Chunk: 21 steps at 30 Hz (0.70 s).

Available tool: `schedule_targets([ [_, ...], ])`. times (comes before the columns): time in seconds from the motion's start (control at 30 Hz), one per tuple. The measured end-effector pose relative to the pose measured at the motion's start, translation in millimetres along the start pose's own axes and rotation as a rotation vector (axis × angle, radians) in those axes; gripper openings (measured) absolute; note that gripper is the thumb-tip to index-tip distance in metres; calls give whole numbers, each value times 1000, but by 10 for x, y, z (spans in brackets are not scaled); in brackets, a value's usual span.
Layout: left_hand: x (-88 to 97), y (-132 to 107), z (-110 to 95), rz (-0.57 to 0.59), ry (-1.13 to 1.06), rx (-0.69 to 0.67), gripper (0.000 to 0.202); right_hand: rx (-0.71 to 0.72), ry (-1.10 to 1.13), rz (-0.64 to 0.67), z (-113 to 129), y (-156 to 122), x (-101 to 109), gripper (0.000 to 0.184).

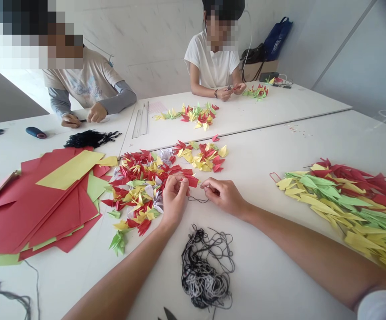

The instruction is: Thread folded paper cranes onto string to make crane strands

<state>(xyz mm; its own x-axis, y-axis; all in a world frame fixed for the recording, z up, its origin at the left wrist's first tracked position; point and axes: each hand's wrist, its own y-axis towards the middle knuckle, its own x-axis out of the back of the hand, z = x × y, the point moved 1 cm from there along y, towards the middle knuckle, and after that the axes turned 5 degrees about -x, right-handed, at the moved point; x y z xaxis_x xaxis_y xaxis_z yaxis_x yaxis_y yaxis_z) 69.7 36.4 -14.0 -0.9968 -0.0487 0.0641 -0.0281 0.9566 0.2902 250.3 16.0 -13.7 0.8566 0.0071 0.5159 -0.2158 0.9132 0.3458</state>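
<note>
My left hand (174, 202) is closed, pinching a red folded-paper piece (193, 181) between thumb and fingers. Just to its right, my right hand (227, 195) is closed with its fingertips pinched close to the red paper. Whatever thin thing those fingertips grip is too small to make out. A loop of dark cord (198, 200) hangs or lies just below, between the two hands. Beside my left hand spreads a pile of red, yellow, green and pale folded-paper pieces (139, 175). Nearer me, a tangled bundle of black and grey cord (206, 271) lies between my forearms.
Red and green paper sheets (56, 200) are stacked at left. Strings of folded paper (343, 195) lie at right. Dark blades (169, 314) show at the near edge. Across the table (263, 146) sit two people; a ruler (140, 120) and black cord (91, 138) lie there.
</note>
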Motion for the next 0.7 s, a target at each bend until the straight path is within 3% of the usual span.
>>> schedule_targets([
  [0.2,-16,-46,-151,54,152,-143,20,-20,44,25,13,14,1,13],
  [0.37,-18,-116,-240,118,101,-202,19,-76,106,52,31,33,22,17],
  [0.47,-15,-139,-230,127,35,-202,21,-96,150,59,34,35,29,17],
  [0.53,-18,-140,-202,97,9,-178,13,-93,170,57,34,33,28,18],
  [0.7,-45,-125,-151,100,57,-182,8,-79,175,40,18,24,4,12],
])
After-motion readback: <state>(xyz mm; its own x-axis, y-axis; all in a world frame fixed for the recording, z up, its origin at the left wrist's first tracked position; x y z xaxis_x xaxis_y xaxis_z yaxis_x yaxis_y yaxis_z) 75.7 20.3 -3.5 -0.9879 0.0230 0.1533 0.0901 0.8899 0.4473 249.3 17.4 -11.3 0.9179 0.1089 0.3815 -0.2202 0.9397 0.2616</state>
